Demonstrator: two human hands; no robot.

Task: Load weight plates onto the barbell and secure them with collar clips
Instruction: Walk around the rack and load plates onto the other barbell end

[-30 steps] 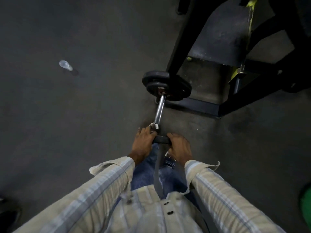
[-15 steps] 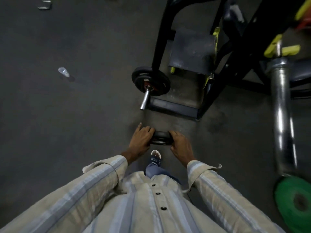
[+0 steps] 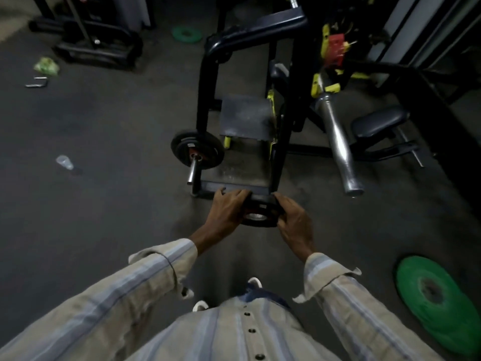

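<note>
A small black weight plate (image 3: 260, 216) with a silver hub is held in the air in front of me. My left hand (image 3: 226, 211) grips its left edge and my right hand (image 3: 294, 220) grips its right edge. Ahead on the floor, the barbell sleeve (image 3: 193, 170) points toward me, a short chrome stub. Black plates (image 3: 197, 149) with a red centre sit on it, leaning by the machine frame. The held plate is below and to the right of the sleeve's end, apart from it. No collar clip is visible.
A black machine frame (image 3: 208, 82) with a footplate (image 3: 244, 118) stands right behind the barbell. A chrome lever arm (image 3: 338, 142) and padded seat (image 3: 377, 123) are at right. A green plate (image 3: 440, 295) lies at lower right, another green plate (image 3: 187, 34) far back. A plastic cup (image 3: 64, 162) lies at left.
Both hands have lifted the small plate up and forward, away from my legs. The view has tilted up, showing more of the machine; the barbell end now looks shorter and farther left.
</note>
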